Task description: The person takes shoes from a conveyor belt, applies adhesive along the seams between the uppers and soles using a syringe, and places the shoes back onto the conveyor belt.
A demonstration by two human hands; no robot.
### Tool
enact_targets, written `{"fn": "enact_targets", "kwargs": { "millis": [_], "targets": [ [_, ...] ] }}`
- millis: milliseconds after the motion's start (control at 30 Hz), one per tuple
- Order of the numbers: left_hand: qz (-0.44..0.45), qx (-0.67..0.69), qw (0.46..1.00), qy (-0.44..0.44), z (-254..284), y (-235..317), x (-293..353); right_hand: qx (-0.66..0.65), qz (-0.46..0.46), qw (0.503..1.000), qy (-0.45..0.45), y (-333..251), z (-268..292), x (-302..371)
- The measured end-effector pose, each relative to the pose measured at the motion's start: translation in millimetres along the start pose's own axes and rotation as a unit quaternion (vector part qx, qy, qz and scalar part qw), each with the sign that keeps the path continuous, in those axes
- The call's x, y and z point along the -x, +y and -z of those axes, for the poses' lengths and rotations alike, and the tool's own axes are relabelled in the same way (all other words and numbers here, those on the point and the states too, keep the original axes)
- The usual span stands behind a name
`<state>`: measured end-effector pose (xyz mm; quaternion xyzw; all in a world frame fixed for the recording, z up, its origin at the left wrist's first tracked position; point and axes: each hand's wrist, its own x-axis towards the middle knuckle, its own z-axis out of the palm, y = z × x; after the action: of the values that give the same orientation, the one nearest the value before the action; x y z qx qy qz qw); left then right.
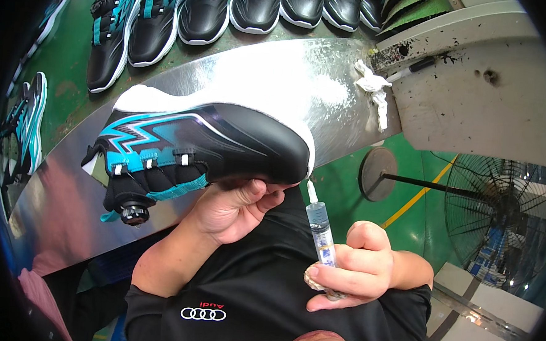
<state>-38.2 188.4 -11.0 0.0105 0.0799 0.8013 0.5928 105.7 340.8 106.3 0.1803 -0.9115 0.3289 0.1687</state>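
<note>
Worked shoe: a black sports shoe with turquoise panels, a white sole and a round black lacing dial (133, 214) is being held on its side over the near edge of the counter, its toe pointing right and its sole facing the far edge.
Left fingers (245, 194): they are curling partly closed beneath the forefoot, gripping the shoe from the near side.
Syringe: a slim, clear plastic syringe with a white tapered tip (326, 242) is slanting upward, the tip meeting the toe where black upper and white sole are joining.
Syringe contents: the barrel is showing a pale bluish, see-through section near the tip and a dark band below it; how much liquid it is holding, I cannot tell.
Right fingers (349, 280): they are folding closed around the lower barrel, holding the syringe; something pale and mottled, too unclear to name, is showing by one fingertip.
Counter: a shiny silver metal counter (344, 130) is stretching below the shoe; toward its right end a crumpled white cloth strip (375, 86) is lying.
Beyond the far edge: a row of matching black-and-turquoise shoes (204, 19) is standing on a green surface (65, 122).
Past the right end: a dark wire-caged fan (506, 213) is standing, beside a grey panel (480, 107).
</note>
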Motion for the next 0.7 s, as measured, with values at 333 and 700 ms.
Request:
{"fn": "enact_targets", "kwargs": {
  "millis": [333, 700],
  "targets": [
    [-0.016, 0.025, 0.999, -0.018, -11, 2, -6, 0.097, 0.052, 0.994, 0.018, 8, -15, -2],
    [0.037, 0.041, 0.998, -0.001, -14, 6, 16, 0.099, 0.051, 0.990, 0.084, 10, -7, 10]
  ]
}}
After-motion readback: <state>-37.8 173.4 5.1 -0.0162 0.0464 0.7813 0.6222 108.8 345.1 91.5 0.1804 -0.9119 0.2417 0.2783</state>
